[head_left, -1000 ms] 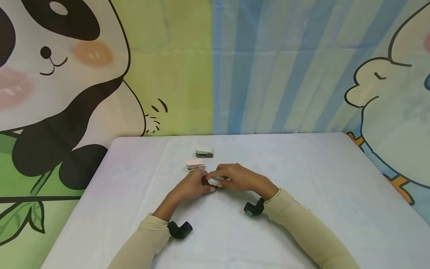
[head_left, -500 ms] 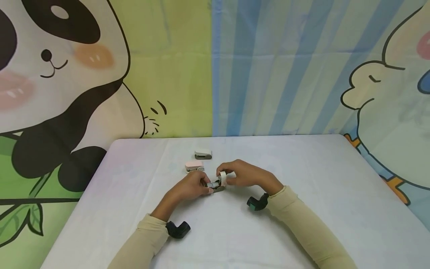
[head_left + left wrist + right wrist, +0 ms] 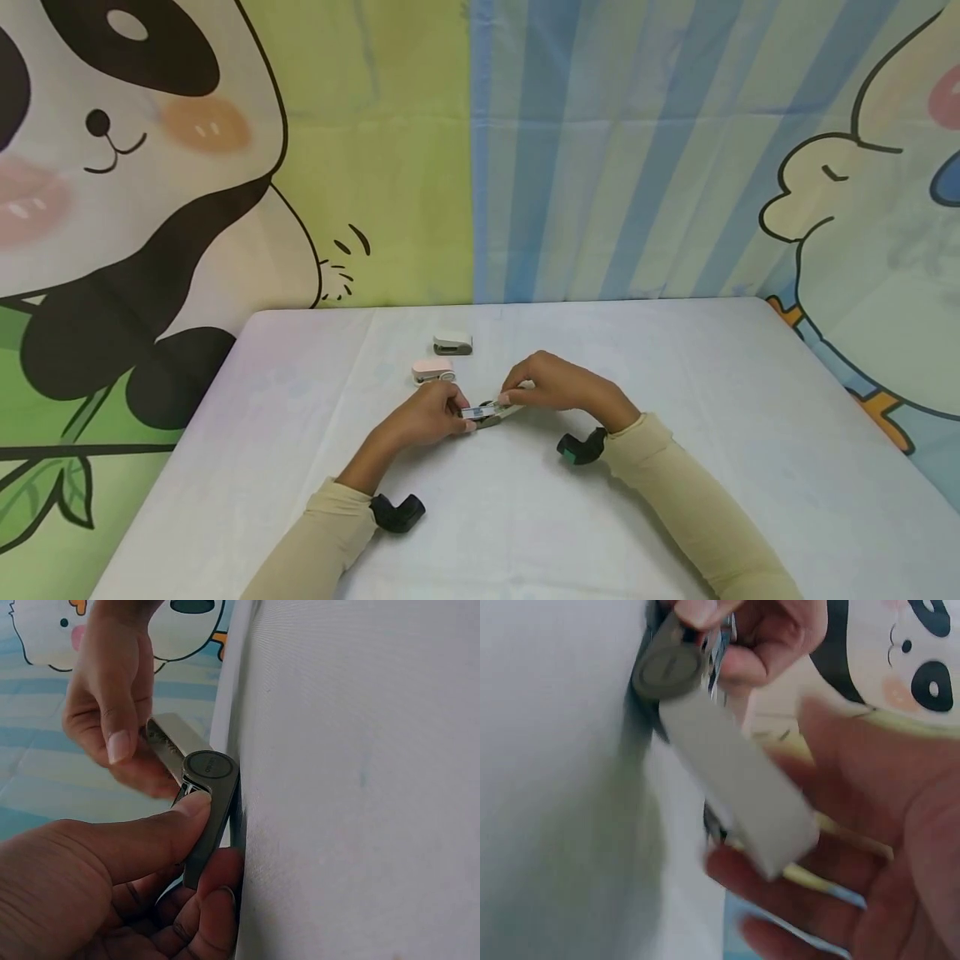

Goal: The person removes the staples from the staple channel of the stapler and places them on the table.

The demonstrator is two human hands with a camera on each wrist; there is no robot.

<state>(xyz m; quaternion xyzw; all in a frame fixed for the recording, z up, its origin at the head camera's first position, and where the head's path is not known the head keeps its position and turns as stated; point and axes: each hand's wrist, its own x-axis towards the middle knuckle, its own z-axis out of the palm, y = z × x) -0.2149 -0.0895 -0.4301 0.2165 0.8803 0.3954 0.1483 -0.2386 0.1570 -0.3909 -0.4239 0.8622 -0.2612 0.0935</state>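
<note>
A small stapler with a grey-green base (image 3: 214,817) and a white top cover (image 3: 739,780) sits on the table, its cover swung back to the right. Its metal staple channel (image 3: 477,412) lies exposed in the head view. My left hand (image 3: 427,412) pinches the left end of the base between thumb and fingers. At the raised cover is my right hand (image 3: 558,383); in the right wrist view its fingers (image 3: 780,885) touch the cover's end while the blurred thumb stands apart from it.
Behind my left hand stands a pink stapler (image 3: 433,371). A white stapler (image 3: 452,342) with a grey base is farther back. A white cloth covers the table (image 3: 637,517), and a cartoon-printed curtain (image 3: 600,150) hangs beyond its far edge.
The white cover has swung up and over to the right, uncovering the staple channel. My right hand has moved right with it, while my left hand has stayed at the base.
</note>
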